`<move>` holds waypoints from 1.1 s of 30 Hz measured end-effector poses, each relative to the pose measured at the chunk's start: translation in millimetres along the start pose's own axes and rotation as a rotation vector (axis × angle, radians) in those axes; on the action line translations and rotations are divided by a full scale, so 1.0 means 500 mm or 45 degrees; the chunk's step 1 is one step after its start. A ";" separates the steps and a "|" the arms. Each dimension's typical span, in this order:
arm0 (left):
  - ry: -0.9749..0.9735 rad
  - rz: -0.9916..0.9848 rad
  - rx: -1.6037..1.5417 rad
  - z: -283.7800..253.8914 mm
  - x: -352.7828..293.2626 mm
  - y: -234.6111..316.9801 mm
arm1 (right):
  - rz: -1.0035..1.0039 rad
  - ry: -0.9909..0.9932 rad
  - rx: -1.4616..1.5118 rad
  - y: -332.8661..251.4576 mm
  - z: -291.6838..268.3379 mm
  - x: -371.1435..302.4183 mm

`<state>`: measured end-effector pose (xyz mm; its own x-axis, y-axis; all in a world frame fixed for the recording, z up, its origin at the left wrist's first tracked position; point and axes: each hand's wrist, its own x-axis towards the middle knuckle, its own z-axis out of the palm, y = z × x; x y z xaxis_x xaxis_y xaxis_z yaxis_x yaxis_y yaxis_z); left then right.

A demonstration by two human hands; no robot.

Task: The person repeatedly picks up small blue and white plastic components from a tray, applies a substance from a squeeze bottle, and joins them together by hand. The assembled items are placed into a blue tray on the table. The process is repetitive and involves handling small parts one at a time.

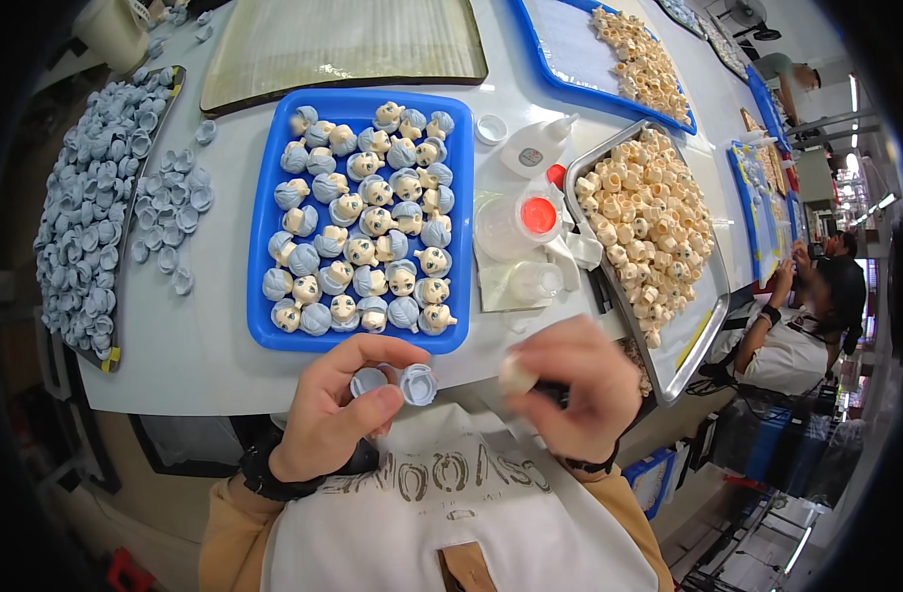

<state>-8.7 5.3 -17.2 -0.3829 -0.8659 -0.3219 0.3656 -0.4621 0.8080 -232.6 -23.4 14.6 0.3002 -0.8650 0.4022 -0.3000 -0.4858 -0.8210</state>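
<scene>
Just in front of the blue tray [258, 247], my left hand [338, 400] is closed on light blue doll hair pieces [419, 385]. One hollow piece sits at its fingertips with the open side up; another lies within the curled fingers. My right hand [579, 380], smeared by motion, pinches a cream doll head piece [515, 377]. Something dark [553, 393] shows under its fingers, too blurred to name. Rows of small doll heads [376, 219] with blue hair and painted faces lie in the blue tray.
Blue hair pieces heap on a tray [106, 197] at left, with loose ones [175, 202] beside it. Cream head pieces [649, 217] fill a metal tray [703, 345] at right. Between stand a squeeze bottle [535, 148] and a container with a red opening [515, 222]. Another person [816, 306] sits far right.
</scene>
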 end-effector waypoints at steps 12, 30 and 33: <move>0.031 0.046 0.097 0.010 -0.004 0.008 | -0.224 -0.199 -0.078 0.000 0.048 0.010; -0.087 -0.202 -0.031 0.015 -0.005 0.013 | -0.356 -0.139 -0.384 0.005 0.081 0.004; -0.158 -0.206 0.080 0.010 -0.004 0.014 | -0.364 -0.152 -0.392 0.001 0.075 0.002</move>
<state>-9.7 4.9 -8.5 -0.5350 -0.7495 -0.3899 0.2389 -0.5768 0.7812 -198.5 -20.0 -0.6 0.5073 -0.6783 0.5315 -0.4400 -0.7342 -0.5171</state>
